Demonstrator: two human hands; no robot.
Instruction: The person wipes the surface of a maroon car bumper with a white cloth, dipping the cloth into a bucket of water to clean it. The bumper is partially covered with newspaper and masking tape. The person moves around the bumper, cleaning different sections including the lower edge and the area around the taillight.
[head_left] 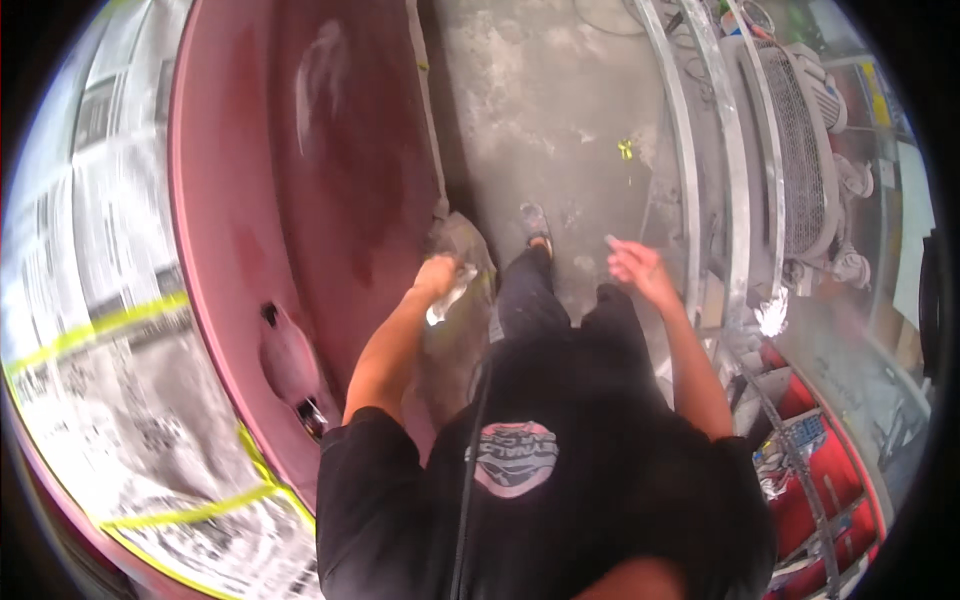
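Observation:
My left hand [438, 277] is closed on a crumpled white sheet [455, 296], paper or cloth, beside the lower edge of a dull red car door [360, 130]. Pale smears and darker red patches mark the door. Its handle recess [288, 355] lies left of my left forearm. Over the floor, my right hand [640, 268] is raised with its fingers curled together. A small pale tip shows at those fingers; I cannot make out what it is.
Newspaper masking [120, 190] with yellow tape [120, 322] covers the car at the left. To the right stands a metal rack [735, 190] beside a grey mesh grille [795, 150]. A red tray [845, 470] of small items is at the lower right. A yellow scrap [626, 149] lies on the concrete floor [540, 100].

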